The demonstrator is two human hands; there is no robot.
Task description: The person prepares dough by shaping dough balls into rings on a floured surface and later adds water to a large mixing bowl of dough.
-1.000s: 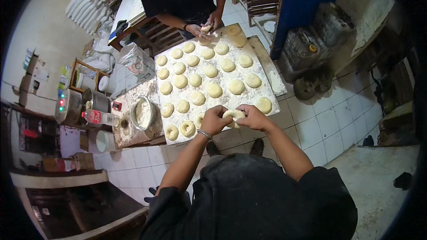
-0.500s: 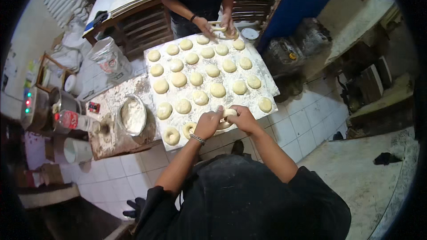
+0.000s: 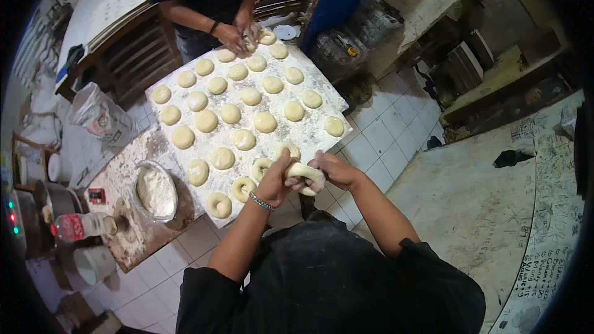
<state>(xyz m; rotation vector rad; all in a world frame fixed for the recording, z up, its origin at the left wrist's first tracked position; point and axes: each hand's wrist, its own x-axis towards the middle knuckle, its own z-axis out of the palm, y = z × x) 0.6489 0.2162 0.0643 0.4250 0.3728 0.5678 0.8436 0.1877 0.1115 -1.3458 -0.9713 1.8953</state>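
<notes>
Over the near edge of the floured board (image 3: 166, 106), a pale dough ring (image 3: 309, 173) is held up off the surface. My left hand (image 3: 274, 180) has its fingers curled round the ring's left side. At its right side my right hand (image 3: 337, 171) grips it with bent fingers, partly hidden by the dough. Beside my left hand lie several finished-looking rings, one of them a dough ring (image 3: 219, 205) at the board's near corner. Round dough pieces without holes, such as a dough disc (image 3: 265, 122), fill most of the board in rows.
Across the board a co-worker's hands (image 3: 240, 36) work on dough. Left of the board, a metal bowl of flour (image 3: 156, 192) sits on a wooden table (image 3: 133, 241) near a plastic bottle (image 3: 77, 227). An open sack (image 3: 102, 114) stands behind. Water jugs (image 3: 346, 40) are at the far right.
My view has swung to the right. The ring between my hands now shows wider open and raised. The co-worker's hands have lowered to the board, with a ring beside them.
</notes>
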